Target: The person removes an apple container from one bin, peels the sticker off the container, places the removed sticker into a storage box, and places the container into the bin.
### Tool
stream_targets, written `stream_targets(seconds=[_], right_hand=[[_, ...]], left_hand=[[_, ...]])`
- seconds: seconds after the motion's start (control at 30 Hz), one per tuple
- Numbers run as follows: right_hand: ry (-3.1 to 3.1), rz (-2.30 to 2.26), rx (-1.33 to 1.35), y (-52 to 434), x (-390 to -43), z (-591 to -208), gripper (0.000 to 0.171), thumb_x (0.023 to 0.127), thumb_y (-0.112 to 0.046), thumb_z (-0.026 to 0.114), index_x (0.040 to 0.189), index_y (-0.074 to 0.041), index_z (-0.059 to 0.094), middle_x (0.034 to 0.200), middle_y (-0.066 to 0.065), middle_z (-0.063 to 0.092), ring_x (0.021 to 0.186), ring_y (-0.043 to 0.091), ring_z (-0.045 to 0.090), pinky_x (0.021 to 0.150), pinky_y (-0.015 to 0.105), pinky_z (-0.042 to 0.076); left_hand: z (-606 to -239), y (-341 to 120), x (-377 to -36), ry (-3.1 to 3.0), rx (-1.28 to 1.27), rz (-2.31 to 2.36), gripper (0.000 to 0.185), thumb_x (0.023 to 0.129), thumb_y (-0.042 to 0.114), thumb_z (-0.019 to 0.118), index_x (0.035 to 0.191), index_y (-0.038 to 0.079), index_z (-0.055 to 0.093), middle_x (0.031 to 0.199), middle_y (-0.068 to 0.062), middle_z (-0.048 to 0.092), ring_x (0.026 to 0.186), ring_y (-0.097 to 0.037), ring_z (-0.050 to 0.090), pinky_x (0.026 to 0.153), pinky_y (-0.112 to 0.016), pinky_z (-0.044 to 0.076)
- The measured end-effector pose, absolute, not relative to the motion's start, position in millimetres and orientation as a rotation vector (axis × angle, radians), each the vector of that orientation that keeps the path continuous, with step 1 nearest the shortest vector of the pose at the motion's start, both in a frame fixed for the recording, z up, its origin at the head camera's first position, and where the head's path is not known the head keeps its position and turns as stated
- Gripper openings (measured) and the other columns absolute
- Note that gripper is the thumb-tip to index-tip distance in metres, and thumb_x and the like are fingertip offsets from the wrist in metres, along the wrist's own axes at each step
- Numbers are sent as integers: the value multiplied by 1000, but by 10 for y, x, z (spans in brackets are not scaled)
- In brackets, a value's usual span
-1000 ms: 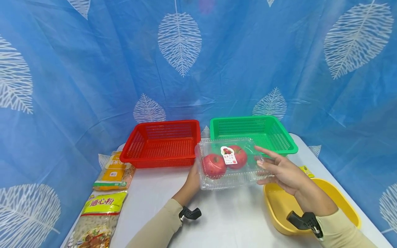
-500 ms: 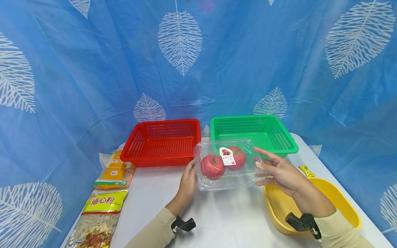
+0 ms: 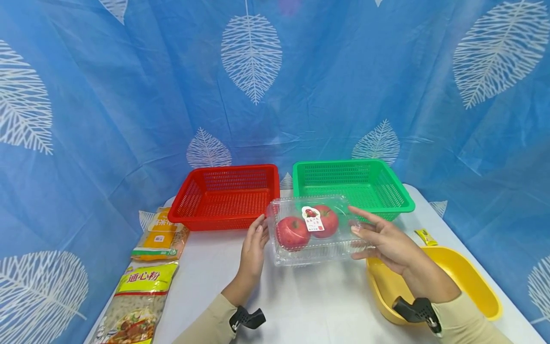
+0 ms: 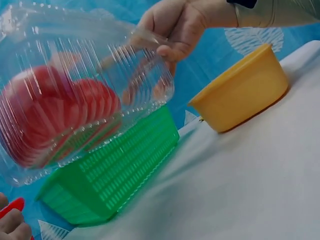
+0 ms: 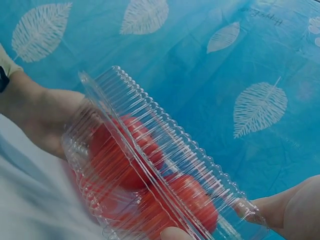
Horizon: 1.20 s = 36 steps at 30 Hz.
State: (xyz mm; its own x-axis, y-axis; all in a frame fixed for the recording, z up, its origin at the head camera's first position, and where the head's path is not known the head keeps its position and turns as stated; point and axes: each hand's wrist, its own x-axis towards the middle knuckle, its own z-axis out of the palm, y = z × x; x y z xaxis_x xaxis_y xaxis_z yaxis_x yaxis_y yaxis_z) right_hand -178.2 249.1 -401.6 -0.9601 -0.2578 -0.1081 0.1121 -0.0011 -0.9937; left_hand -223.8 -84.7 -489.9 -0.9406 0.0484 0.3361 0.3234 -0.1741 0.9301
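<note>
A clear plastic clamshell box (image 3: 318, 253) with a white label is held up over the table, slightly tilted. Two red apples (image 3: 293, 233) show inside it. My right hand (image 3: 393, 248) grips the box by its right end, thumb and fingers on either side of the corner. My left hand (image 3: 253, 253) is at the left end, fingers extended, fingertips right at the box's edge. In the left wrist view only a few fingers (image 4: 12, 225) of that hand show, low in the corner. Seen from the right wrist, the left hand (image 5: 50, 115) is partly hidden behind the plastic.
Behind the box stand a red basket (image 3: 227, 222) and a green basket (image 3: 354, 165). A yellow basin (image 3: 434, 282) lies under my right forearm, with a small yellow packet (image 3: 425, 237) beyond it. Two food bags, an orange one (image 3: 161, 236) and a pasta bag (image 3: 139, 301), line the left edge.
My left hand has slid out from the box's left end, moving left and turning more upright. The box and right hand have shifted slightly left and down.
</note>
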Motion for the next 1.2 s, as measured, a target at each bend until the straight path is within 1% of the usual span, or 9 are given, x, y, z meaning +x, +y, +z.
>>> stream_targets(seconds=[0.17,0.33,0.43,0.73,0.83,0.93,1.07,1.2], right_hand=[[2007,-2054,-145,2479,-1783,-4038,73,108,-19,62,170,-17,22,168,32,17,131,59,48,88,55,59],[2001,-2062,-141,2468,-1778,-4060,74,108,-18,63,170,-17,22,168,32,16,131,60,47,88,55,59],[2000,-2067,-142,2454,-1773,-4067,74,108,-18,63,170,-16,23,168,32,16,132,61,46,88,55,59],[2025,-2056,-122,2412,-1772,-4101,74,107,-19,64,169,-17,24,168,32,18,128,57,51,87,55,59],[2021,-2058,-123,2397,-1772,-4116,74,107,-19,64,169,-16,24,167,31,18,127,56,52,87,56,59],[2021,-2059,-133,2379,-1768,-4128,74,107,-19,64,169,-16,24,167,32,18,126,55,53,86,56,59],[2027,-2057,-141,2351,-1758,-4136,73,107,-18,64,169,-15,25,167,32,18,125,54,53,86,56,59],[2027,-2063,-137,2324,-1746,-4143,73,107,-18,64,169,-15,25,167,32,19,127,57,50,85,56,60]], left_hand=[[-4847,-881,-2187,-1873,-473,-2251,54,116,28,36,159,-6,32,157,-24,45,145,-35,43,118,-41,35],[-4805,-891,-2122,-1875,-526,-2253,58,116,30,35,162,-4,23,160,-23,41,148,-35,39,119,-41,33],[-4759,-891,-2071,-1885,-554,-2254,59,116,30,36,164,1,19,162,-21,37,150,-34,36,120,-42,32],[-4611,-884,-1939,-2013,-588,-2229,62,113,29,42,168,21,15,171,-13,20,157,-30,18,122,-54,22],[-4589,-882,-1915,-2049,-593,-2214,64,112,30,42,169,24,14,173,-11,15,158,-30,13,122,-56,20],[-4579,-883,-1898,-2079,-595,-2194,65,112,31,42,169,26,13,174,-9,12,158,-30,10,123,-57,19],[-4578,-883,-1885,-2090,-613,-2184,66,111,30,42,169,26,11,174,-8,9,158,-32,7,122,-60,17],[-4587,-881,-1874,-2089,-637,-2177,67,110,29,42,169,25,12,174,-7,9,158,-35,4,121,-66,14]])
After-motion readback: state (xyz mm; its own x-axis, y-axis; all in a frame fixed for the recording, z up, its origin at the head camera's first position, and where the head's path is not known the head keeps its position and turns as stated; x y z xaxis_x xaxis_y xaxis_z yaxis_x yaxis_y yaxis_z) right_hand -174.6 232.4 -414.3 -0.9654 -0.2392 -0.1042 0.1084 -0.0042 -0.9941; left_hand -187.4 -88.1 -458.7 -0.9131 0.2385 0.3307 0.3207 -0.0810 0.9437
